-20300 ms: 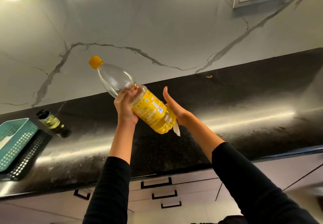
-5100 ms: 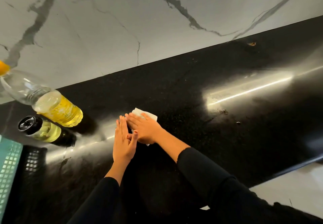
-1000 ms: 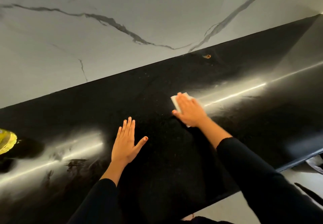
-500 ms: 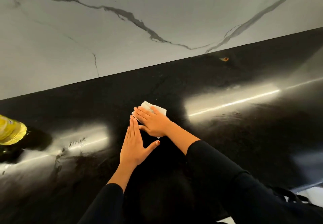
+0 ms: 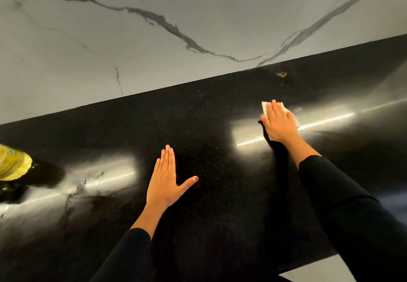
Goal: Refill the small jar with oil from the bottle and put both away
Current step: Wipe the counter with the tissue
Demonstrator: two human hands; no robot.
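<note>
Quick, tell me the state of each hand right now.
Left hand: open, flat on the black countertop, holding nothing.
Right hand: open, straight fingers pressing a white tissue onto the countertop.

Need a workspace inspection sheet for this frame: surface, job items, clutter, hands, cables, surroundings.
Surface: black countertop, glossy, with smeared streaks toward the left.
Job's things: oil bottle, only its yellow-labelled lower part in view at the left edge; small jar not in view.
Clutter: white tissue under the right hand; brownish speck near the wall.
Hands: left hand flat on the countertop, fingers straight; right hand pressing flat on the tissue.
Cables: nothing seen.
Surroundings: veined marble backsplash; pale floor at lower right.
</note>
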